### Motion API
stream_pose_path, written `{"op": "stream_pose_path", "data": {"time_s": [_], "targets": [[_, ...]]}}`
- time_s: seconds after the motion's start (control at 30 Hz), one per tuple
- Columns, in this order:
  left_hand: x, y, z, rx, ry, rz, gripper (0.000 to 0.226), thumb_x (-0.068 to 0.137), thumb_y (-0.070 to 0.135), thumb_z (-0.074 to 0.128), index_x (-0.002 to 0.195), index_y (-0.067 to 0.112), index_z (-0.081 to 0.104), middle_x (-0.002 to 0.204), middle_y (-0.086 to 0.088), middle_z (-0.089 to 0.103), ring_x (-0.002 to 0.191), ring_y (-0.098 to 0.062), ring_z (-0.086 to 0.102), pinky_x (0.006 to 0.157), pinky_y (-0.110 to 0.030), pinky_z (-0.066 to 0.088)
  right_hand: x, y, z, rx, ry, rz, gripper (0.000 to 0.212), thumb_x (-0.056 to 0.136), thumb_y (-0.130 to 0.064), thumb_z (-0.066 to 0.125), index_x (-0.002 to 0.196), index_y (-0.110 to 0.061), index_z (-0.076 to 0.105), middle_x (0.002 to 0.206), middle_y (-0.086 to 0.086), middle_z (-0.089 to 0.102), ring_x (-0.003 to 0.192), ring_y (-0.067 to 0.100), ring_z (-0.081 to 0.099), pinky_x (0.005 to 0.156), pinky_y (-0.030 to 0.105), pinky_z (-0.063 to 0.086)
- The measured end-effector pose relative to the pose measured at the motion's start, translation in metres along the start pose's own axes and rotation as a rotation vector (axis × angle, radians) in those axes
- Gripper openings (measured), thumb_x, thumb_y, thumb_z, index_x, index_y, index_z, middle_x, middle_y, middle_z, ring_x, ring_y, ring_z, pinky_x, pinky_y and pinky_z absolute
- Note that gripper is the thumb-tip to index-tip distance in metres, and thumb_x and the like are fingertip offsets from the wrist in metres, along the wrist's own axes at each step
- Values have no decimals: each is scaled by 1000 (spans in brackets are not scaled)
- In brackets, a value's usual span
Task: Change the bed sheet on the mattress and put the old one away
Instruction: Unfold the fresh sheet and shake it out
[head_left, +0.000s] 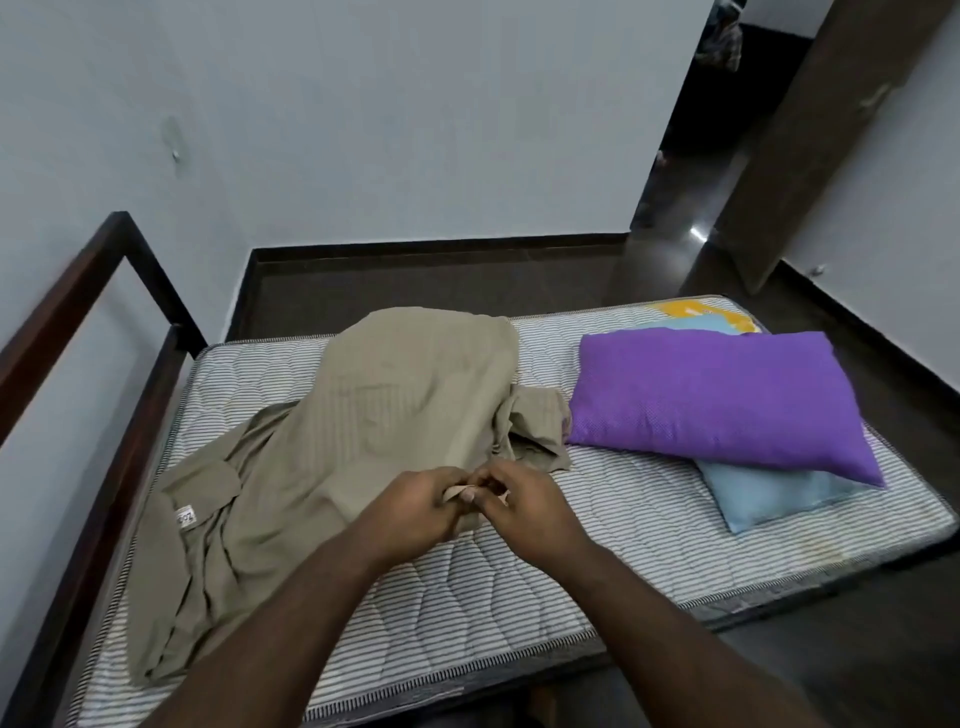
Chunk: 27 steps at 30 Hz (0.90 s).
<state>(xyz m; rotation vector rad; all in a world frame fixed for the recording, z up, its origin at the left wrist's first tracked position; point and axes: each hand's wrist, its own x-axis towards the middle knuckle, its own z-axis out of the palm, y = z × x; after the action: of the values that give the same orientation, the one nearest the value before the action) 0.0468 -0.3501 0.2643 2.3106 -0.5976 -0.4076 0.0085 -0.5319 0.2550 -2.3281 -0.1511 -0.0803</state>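
Observation:
A khaki bed sheet (363, 431) lies bunched and partly lifted over the middle and left of the bare striped mattress (597, 535). A small white label shows on its lower left part. My left hand (415, 512) and my right hand (530, 506) meet at the sheet's near edge. Both pinch the same bit of fabric between thumb and fingers, and the sheet rises from that grip into a hump behind my hands.
A purple pillow (722, 402) lies on a light blue pillow (769, 493) at the mattress's right end. The dark wooden bed frame (130, 364) runs along the left. The grey wall stands behind, the dark floor (415, 286) lies beyond the bed, and a doorway (691, 156) opens at the upper right.

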Motion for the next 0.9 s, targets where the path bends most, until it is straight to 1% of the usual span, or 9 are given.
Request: {"op": "stream_pose_path", "data": {"time_s": [0.1,0.23,0.4,0.5,0.57,0.67,0.73,0.8,0.9], "targets": [[-3,2,-10,10,65,-22,35,88,59,51,99,36,74,90,20,74,82,3,66,77,-27,52,17,19,-1,184,-139,72,8,87,-30,69,94,-26,71,88,-15,70,86,4,64,81,34,53],[0,7,-22,-104,138,-34,21,86,57,58,94,45,74,90,15,72,93,-2,66,85,-27,51,44,32,2,258,-238,6,28,82,-32,71,110,-27,71,103,-15,72,98,0,66,88,26,54],[13,44,-42,-416,169,-165,16,93,11,68,98,19,81,100,-1,77,97,-16,71,87,-23,53,78,35,-8,250,-267,-226,16,82,-16,73,97,-16,74,92,-1,71,86,8,63,76,23,47],[9,67,-61,-465,273,-187,17,81,31,78,93,20,82,98,-1,78,97,-13,71,82,-15,52,99,53,-10,162,-179,-363,18,80,-14,64,97,-16,70,92,0,64,88,16,60,75,29,48],[0,74,-73,-494,340,-242,33,75,47,79,92,19,82,99,-3,76,98,-16,69,83,-22,54,113,71,-8,12,-126,-394,21,77,-19,51,93,-15,65,93,4,58,88,25,59,71,36,50],[-20,70,-86,-544,439,-280,64,59,67,83,93,13,80,101,-12,74,95,-21,70,79,-34,59,134,101,-13,-130,-132,-274,25,78,-16,49,97,-13,63,100,9,60,96,34,59,79,44,51],[-28,58,-88,-668,579,-327,48,78,44,78,95,0,73,96,-15,73,86,-22,71,71,-29,60,153,140,-22,-315,-198,-151,25,89,-15,49,111,-16,62,111,9,63,107,32,60,89,42,48],[-37,40,-86,-778,743,-430,22,96,15,54,96,-4,65,89,-11,72,77,-19,71,66,-27,59,165,176,-42,-392,-177,58,24,91,-25,45,110,-24,59,108,8,66,107,32,63,88,42,50],[-46,8,-76,-811,954,-585,21,100,21,53,103,8,70,103,-16,71,90,-27,68,81,-40,59,167,211,-84,-336,33,289,16,87,-20,49,99,-21,61,103,6,67,97,32,64,81,40,51]]}}
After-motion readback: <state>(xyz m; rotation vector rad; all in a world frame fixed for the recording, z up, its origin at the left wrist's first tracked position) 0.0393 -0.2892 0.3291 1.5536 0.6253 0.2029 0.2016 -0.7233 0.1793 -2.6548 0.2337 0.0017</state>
